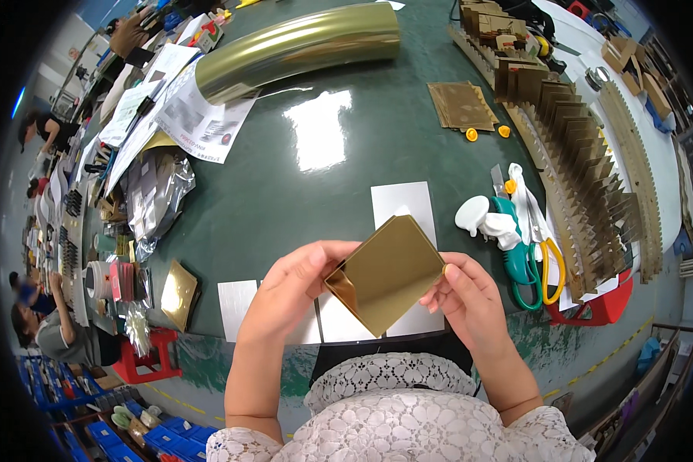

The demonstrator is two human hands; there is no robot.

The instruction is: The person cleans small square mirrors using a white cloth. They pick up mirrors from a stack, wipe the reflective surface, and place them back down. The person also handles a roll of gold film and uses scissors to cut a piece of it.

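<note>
A squarish gold, shiny sheet piece (389,269) is held up in front of me, turned cornerwise, its left corner bending the light. My left hand (289,281) grips its left corner between thumb and fingers. On the right corner, my right hand (470,296) pinches the edge with thumb and fingertips. I cannot tell whether it is one layer or several. Beneath it, pale rectangular plates or sheets (404,200) lie on the green table (269,208). A small stack of similar gold pieces (179,296) lies left of my left hand.
Green-handled scissors (522,262), yellow-handled scissors (550,269) and white cloth lie at right. Beyond them stand slotted racks (577,162) of upright brown plates. A brown sheet stack (462,105) lies near two orange pieces. A large gold roll (300,50) lies far; papers (208,123) sit left.
</note>
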